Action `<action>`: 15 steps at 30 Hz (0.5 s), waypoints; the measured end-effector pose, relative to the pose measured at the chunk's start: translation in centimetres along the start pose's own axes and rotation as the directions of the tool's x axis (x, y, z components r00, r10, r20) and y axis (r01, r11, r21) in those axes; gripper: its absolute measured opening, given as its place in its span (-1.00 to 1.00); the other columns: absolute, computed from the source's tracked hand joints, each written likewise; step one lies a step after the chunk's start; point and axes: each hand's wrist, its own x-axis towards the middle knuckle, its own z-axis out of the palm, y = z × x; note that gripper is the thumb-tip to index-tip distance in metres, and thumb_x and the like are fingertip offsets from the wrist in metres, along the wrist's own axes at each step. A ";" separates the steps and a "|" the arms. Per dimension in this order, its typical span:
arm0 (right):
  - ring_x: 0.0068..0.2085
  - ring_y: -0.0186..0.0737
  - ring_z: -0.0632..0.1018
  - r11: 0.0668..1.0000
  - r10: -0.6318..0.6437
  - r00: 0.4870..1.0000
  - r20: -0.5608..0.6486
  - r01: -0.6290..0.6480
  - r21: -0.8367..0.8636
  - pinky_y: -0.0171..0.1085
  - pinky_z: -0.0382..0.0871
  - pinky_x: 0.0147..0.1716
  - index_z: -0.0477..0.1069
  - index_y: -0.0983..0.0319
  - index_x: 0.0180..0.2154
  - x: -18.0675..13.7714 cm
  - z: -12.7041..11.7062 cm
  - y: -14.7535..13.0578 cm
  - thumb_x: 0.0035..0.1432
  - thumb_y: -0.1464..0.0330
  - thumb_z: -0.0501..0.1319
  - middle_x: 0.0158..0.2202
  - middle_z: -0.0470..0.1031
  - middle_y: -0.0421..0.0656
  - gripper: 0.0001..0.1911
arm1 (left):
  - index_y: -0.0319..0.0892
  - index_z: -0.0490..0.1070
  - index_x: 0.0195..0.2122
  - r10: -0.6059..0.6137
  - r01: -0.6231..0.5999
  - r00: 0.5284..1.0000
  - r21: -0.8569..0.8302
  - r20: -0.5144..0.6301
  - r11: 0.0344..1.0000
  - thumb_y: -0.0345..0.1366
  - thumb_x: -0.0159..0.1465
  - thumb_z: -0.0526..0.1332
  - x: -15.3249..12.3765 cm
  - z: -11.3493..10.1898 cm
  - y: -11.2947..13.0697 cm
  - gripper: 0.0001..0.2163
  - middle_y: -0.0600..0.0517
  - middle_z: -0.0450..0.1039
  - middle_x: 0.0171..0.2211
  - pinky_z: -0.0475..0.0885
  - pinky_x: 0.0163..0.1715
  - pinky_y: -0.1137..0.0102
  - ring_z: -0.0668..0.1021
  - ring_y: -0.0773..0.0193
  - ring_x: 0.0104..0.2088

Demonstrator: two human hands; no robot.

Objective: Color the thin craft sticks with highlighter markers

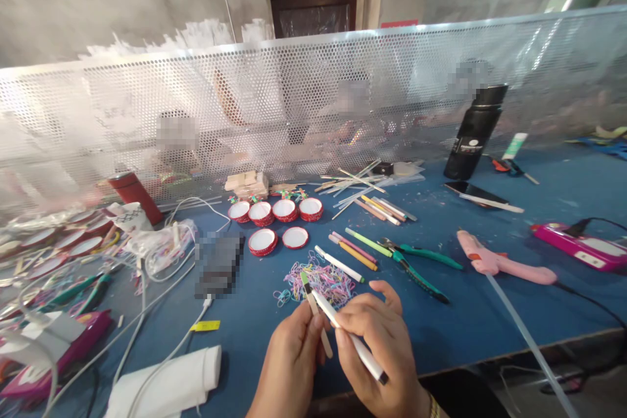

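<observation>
Between the fingers of my left hand is a thin wooden craft stick, its upper end coloured green with a dark band below. My right hand grips a white marker pen like a pencil, with its point at the stick near the coloured end. Just beyond my hands lies a heap of pastel rubber bands. Past it are a white marker with a green end, orange and pink markers and a light green marker.
Green-handled pliers and a pink glue gun lie to the right. Red-rimmed round lids stand in stacks behind the bands. At left are a phone, white cables and a white roll. A black bottle stands by the perforated screen.
</observation>
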 end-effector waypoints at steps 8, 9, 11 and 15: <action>-0.34 -0.28 0.56 1.000 0.011 1.000 0.005 -0.011 0.009 -0.02 0.12 0.19 0.40 0.21 -0.22 -0.1 -0.1 0.0 0.19 0.59 0.16 -0.40 0.55 -0.24 -0.81 | -0.16 0.33 -0.37 -0.013 0.012 1.000 0.028 0.027 1.000 -0.02 0.44 0.05 0.0 -0.1 0.0 -0.65 0.10 0.29 -0.51 0.20 -0.49 0.48 0.32 0.34 -0.49; -0.34 -0.28 0.56 1.000 0.010 1.000 0.004 -0.010 0.010 -0.01 0.12 0.19 0.40 0.21 -0.22 -0.1 -0.1 0.0 0.19 0.59 0.16 -0.40 0.55 -0.24 -0.80 | -0.15 0.33 -0.37 -0.016 0.015 0.999 0.029 0.032 0.999 -0.02 0.45 0.04 -0.1 -0.1 0.0 -0.64 0.10 0.29 -0.51 0.20 -0.49 0.48 0.32 0.34 -0.49; -0.34 -0.28 0.56 1.000 0.005 1.000 0.007 -0.005 0.015 -0.01 0.11 0.19 0.40 0.21 -0.22 -0.2 -0.1 0.0 0.19 0.59 0.16 -0.40 0.55 -0.24 -0.81 | -0.15 0.32 -0.37 -0.017 0.016 0.999 0.039 0.043 0.999 -0.01 0.45 0.03 -0.1 -0.1 0.0 -0.64 0.11 0.28 -0.51 0.19 -0.49 0.47 0.32 0.34 -0.49; -0.34 -0.29 0.56 1.000 0.001 1.000 0.028 -0.002 0.021 -0.02 0.11 0.19 0.40 0.20 -0.24 -0.1 -0.1 0.0 0.20 0.58 0.16 -0.39 0.56 -0.24 -0.82 | -0.15 0.31 -0.36 -0.016 0.013 0.999 0.065 0.050 0.998 -0.02 0.46 0.02 -0.1 -0.2 0.1 -0.64 0.12 0.28 -0.52 0.19 -0.47 0.46 0.32 0.34 -0.50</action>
